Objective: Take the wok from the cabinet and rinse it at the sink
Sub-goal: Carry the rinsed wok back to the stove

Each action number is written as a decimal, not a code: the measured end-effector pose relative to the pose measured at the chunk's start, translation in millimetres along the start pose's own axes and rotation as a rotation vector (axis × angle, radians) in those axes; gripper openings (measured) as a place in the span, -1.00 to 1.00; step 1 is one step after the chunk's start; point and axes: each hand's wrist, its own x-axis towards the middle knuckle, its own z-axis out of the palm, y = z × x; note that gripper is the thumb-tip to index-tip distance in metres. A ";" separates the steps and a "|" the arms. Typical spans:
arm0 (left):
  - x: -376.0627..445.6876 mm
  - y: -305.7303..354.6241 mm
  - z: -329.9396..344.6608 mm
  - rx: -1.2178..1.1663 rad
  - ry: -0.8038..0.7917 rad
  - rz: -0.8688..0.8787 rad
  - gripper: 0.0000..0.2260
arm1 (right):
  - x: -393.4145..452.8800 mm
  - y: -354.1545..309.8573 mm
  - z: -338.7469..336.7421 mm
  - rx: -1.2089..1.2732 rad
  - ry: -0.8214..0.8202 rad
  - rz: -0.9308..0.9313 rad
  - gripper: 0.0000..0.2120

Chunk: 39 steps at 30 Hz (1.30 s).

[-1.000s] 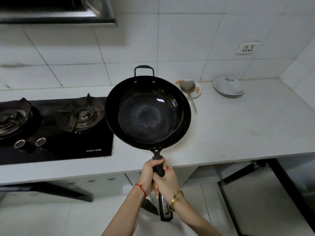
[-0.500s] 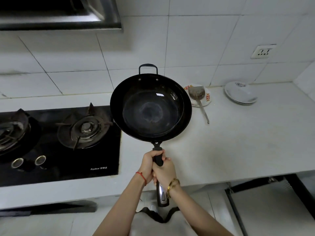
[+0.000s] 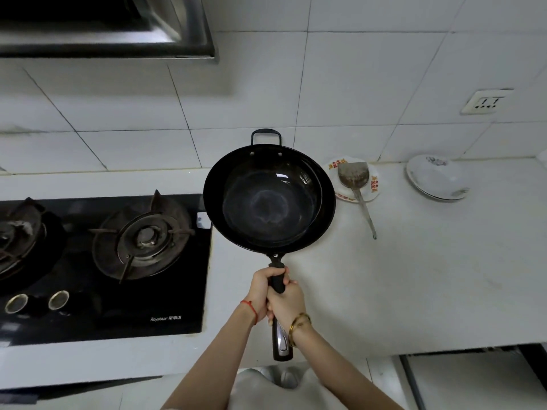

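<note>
A black wok (image 3: 268,199) with a long handle and a small loop handle on its far rim hangs level above the white counter (image 3: 414,276), just right of the stove. Both hands grip its long handle. My left hand (image 3: 262,287) holds the handle nearer the bowl, and my right hand (image 3: 287,303) is wrapped just behind it. The wok's inside looks empty, with a pale ring at the bottom. No sink or cabinet shows in the head view.
A black two-burner gas stove (image 3: 103,255) lies to the left, under a range hood (image 3: 106,25). A plate with a metal spatula (image 3: 355,184) and a stack of white plates (image 3: 438,177) sit at the back right. A wall socket (image 3: 485,102) is on the tiles.
The wok, held in both hands, has risen over the counter and shifted slightly right of the stove. The view has lifted, so less of the space under the counter shows.
</note>
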 end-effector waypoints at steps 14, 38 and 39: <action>21.9 -6.8 0.6 -0.068 0.011 -0.022 -0.88 | 17.1 5.4 -1.6 -0.039 -0.008 0.012 -0.86; 24.9 -17.2 5.1 0.001 0.049 -0.038 -0.85 | 28.5 24.4 -2.7 -0.088 -0.022 0.041 -0.78; 25.4 -17.6 4.9 -0.002 0.044 -0.038 -0.85 | 28.8 24.6 -3.5 -0.087 -0.023 0.042 -0.80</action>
